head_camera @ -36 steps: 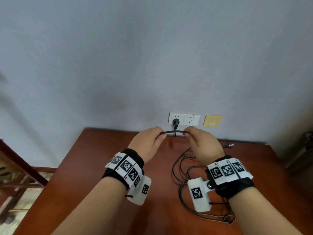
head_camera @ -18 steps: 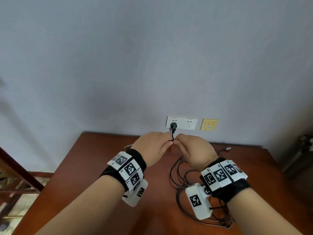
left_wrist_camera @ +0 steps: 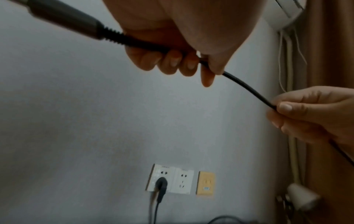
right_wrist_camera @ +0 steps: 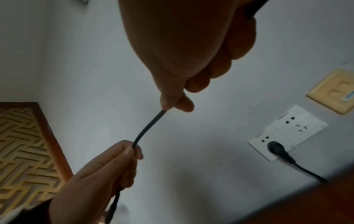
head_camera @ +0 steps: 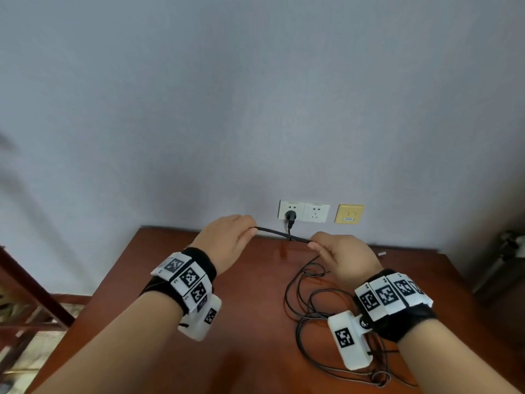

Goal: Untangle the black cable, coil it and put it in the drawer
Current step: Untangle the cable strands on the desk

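Note:
A short stretch of the black cable [head_camera: 282, 236] runs taut between my two hands above the far edge of the brown table [head_camera: 147, 282]. My left hand [head_camera: 230, 240] grips the cable near its thick plug end [left_wrist_camera: 63, 19], fingers curled round it. My right hand [head_camera: 342, 258] pinches the cable [right_wrist_camera: 148, 128] between thumb and forefinger. The rest of the cable lies in tangled loops [head_camera: 309, 305] on the table under my right wrist. No drawer is in view.
A white double wall socket [head_camera: 304, 211] holds another black plug [head_camera: 290, 216], with a yellow wall plate [head_camera: 349, 214] to its right. A small metal connector [head_camera: 381, 253] lies at the table's far right. A wooden lattice frame [right_wrist_camera: 21, 145] stands at the left.
My hands, which had met half a second ago, have drawn apart again, and a length of cable is stretched between them.

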Demonstrator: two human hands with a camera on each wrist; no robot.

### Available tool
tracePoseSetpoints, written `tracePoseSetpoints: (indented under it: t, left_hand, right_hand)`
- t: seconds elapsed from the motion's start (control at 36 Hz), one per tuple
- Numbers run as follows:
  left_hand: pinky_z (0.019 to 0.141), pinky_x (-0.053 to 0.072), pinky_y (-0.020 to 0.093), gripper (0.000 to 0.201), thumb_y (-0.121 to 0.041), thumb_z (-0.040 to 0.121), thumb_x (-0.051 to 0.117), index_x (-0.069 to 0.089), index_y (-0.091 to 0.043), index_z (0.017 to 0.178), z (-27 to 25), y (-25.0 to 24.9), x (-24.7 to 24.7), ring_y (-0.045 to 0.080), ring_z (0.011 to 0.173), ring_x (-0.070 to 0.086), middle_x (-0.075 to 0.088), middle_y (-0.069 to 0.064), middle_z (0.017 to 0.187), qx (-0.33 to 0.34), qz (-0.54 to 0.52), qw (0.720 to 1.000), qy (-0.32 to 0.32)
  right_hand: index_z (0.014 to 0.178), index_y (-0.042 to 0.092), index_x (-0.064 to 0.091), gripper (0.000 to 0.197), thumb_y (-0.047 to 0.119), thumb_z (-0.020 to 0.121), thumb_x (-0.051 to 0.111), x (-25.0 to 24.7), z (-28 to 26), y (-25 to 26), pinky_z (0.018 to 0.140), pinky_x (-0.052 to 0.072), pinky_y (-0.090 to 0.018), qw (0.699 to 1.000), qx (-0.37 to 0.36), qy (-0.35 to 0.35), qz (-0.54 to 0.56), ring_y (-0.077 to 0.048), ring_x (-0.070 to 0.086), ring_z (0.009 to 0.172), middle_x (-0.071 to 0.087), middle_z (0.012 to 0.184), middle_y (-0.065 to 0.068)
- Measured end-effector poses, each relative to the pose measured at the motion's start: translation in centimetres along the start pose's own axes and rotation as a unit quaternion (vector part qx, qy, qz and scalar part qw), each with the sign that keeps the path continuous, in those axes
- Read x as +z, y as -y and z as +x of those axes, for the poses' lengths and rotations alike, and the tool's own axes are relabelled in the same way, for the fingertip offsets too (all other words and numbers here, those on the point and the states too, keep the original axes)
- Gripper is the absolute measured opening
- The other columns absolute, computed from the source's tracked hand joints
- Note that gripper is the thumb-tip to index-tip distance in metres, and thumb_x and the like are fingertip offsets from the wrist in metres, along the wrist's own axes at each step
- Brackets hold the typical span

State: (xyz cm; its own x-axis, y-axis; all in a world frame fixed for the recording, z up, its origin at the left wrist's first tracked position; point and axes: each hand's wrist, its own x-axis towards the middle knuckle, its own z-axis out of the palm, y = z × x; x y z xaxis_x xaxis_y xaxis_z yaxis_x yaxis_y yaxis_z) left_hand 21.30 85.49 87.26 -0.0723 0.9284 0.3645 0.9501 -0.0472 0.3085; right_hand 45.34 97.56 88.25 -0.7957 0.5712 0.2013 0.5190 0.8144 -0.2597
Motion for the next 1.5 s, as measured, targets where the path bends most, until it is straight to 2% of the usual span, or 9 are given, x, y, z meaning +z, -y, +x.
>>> tracePoseSetpoints:
  t: [0.14,0.33,0.42,0.53,0.67,0.94,1.08,1.25,1.5]
  left_hand:
    - [0.071,0.039,0.032,0.026,-0.033,0.102,0.034,0.054,-0.017,0.096,0.3,-2.5,-0.3,0.016,0.078,0.05,0.052,-0.004,0.085,-0.052,-0.043,0.998,-0.017]
    - [0.062,0.032,0.033,0.026,-0.029,0.103,0.029,0.042,-0.017,0.084,1.5,-7.6,1.1,0.019,0.066,0.046,0.044,-0.005,0.068,-0.049,-0.048,0.997,0.042]
    - [0.065,0.038,0.036,0.03,-0.035,0.1,0.027,0.042,-0.019,0.079,1.3,-7.4,1.7,0.02,0.067,0.046,0.044,-0.007,0.066,-0.033,-0.054,0.998,-0.006]
    - [0.07,0.035,0.035,0.044,-0.049,0.094,0.021,0.049,-0.02,0.076,0.7,-6.6,1.5,0.016,0.067,0.043,0.042,-0.012,0.062,0.014,-0.021,0.999,-0.032]
    - [0.072,0.033,0.032,0.052,-0.064,0.088,0.026,0.056,-0.022,0.076,0.6,-5.3,1.3,0.013,0.067,0.045,0.04,-0.013,0.054,0.012,-0.022,0.999,-0.026]
    - [0.055,0.018,0.021,0.047,-0.062,0.087,0.04,0.037,-0.027,0.058,0.2,-3.0,0.1,0.009,0.054,0.038,0.034,-0.01,0.047,-0.004,-0.018,0.999,-0.037]
    - [0.064,0.031,0.029,0.024,-0.042,0.097,0.045,0.051,-0.025,0.082,0.1,-3.1,0.3,0.011,0.071,0.047,0.048,-0.014,0.068,-0.021,-0.065,0.998,-0.014]
    - [0.076,0.039,0.02,0.015,-0.026,0.101,0.04,0.054,-0.022,0.105,0.2,-5.6,1.1,0.006,0.086,0.052,0.056,-0.009,0.095,-0.035,-0.164,0.985,-0.033]
    - [0.062,0.039,0.034,0.027,-0.044,0.095,0.034,0.041,-0.026,0.077,0.6,-8.0,2.2,0.018,0.062,0.049,0.046,-0.008,0.06,-0.034,-0.105,0.992,-0.062]
  right_hand:
    - [0.096,0.018,0.059,0.034,0.042,0.1,0.035,0.0,0.5,1.3,0.057,0.037,-0.031,1.0,-0.015,-0.014,-0.009,-0.021,0.053,0.063,0.051,0.064,0.008]
    - [0.086,0.012,0.053,0.039,0.042,0.098,0.031,0.2,1.3,3.7,0.056,0.04,-0.034,0.999,-0.035,-0.031,0.027,-0.023,0.053,0.06,0.059,0.067,-0.002]
    - [0.089,0.012,0.053,0.036,0.04,0.1,0.033,-0.2,1.1,3.6,0.057,0.041,-0.036,0.999,-0.038,-0.027,0.028,-0.023,0.053,0.062,0.059,0.069,-0.002]
    - [0.089,0.017,0.057,0.058,0.061,0.092,0.019,-0.9,0.5,3.1,0.055,0.042,-0.034,0.998,-0.056,-0.023,0.027,-0.016,0.051,0.059,0.057,0.064,0.005]
    - [0.09,0.026,0.063,0.041,0.054,0.095,0.034,-1.1,-0.2,1.5,0.057,0.044,-0.031,0.996,-0.061,-0.036,0.058,-0.009,0.053,0.06,0.056,0.062,0.011]
    - [0.102,0.031,0.066,0.041,0.053,0.092,0.034,-1.4,-1.0,0.1,0.071,0.05,-0.031,0.999,-0.006,-0.021,0.041,-0.012,0.063,0.081,0.07,0.083,0.013]
    - [0.092,0.027,0.063,0.053,0.062,0.091,0.024,-1.3,-1.0,0.5,0.064,0.05,-0.034,0.997,0.01,-0.059,0.048,-0.015,0.06,0.068,0.063,0.069,0.005]
    - [0.089,0.029,0.064,0.052,0.06,0.09,0.022,-0.6,-0.9,1.7,0.056,0.043,-0.029,0.994,-0.018,-0.088,0.058,-0.008,0.055,0.063,0.058,0.065,0.011]
    - [0.083,0.027,0.05,0.034,0.051,0.093,0.028,0.2,-1.0,3.2,0.046,0.023,-0.015,0.993,-0.054,-0.083,0.07,-0.007,0.038,0.052,0.043,0.058,0.014]
